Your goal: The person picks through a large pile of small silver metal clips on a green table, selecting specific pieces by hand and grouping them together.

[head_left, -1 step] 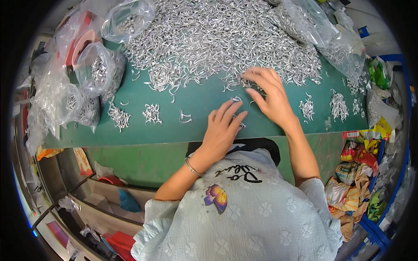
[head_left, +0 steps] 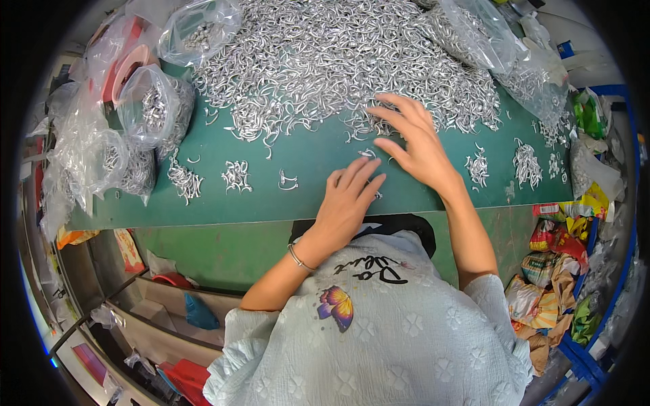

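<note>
A wide heap of small curved silver metal pieces [head_left: 325, 61] covers the far part of the green tabletop [head_left: 271, 211]. My right hand [head_left: 420, 149] is over the heap's near edge, fingers apart, with nothing visible between them. Closer to the front edge is my left hand [head_left: 347, 199], palm down with fingers stretched out and slightly spread. A few loose metal pieces [head_left: 367, 153] lie by its fingertips, partly hidden under them. Small separate clusters sit on both sides: one cluster [head_left: 236, 177] and a pair of pieces [head_left: 288, 181] leftward, another cluster [head_left: 477, 169] to the right.
Clear plastic bags of metal parts [head_left: 152, 108] stand at the left, near a pink-red container [head_left: 128, 68]. Another filled clear bag [head_left: 535, 78] lies at the far right. Below the table are a shelf unit [head_left: 169, 318] on the left and colourful packets [head_left: 535, 298] on the right.
My right hand has shifted slightly left and away from me over the heap's edge. My left hand has barely moved.
</note>
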A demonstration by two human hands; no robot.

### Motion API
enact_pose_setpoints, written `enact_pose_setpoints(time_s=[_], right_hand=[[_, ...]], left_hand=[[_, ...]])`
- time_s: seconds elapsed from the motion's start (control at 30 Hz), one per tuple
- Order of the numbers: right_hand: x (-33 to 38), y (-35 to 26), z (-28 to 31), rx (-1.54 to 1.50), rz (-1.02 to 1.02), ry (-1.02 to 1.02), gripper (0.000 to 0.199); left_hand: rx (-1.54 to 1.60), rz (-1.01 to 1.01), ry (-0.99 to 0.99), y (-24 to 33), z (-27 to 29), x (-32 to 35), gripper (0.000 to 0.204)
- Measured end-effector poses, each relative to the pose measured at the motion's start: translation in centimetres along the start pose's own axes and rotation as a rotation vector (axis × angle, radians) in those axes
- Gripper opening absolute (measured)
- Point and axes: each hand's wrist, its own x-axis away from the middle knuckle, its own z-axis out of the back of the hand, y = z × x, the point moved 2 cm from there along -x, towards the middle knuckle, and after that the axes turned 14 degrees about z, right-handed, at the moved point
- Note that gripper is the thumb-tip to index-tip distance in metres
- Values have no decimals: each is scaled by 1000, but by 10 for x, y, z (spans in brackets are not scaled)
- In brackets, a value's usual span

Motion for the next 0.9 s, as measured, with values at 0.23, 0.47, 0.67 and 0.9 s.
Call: enact_pose_setpoints(time_s=[0.23,0.47,0.67,0.9], right_hand=[[17,8,-34,43,-31,-115,22],[-22,34,-22,-683,-388,114,24],[43,6,29,224,-336,-369,69],[37,-2,-36,50,-174,62,27]], left_hand=[[121,-5,-14,-11,-8,8,30],[125,-6,-5,-13,-8,8,34],[126,-6,11,-13,-10,10,35],[133,-13,17,-11,-9,8,35]])
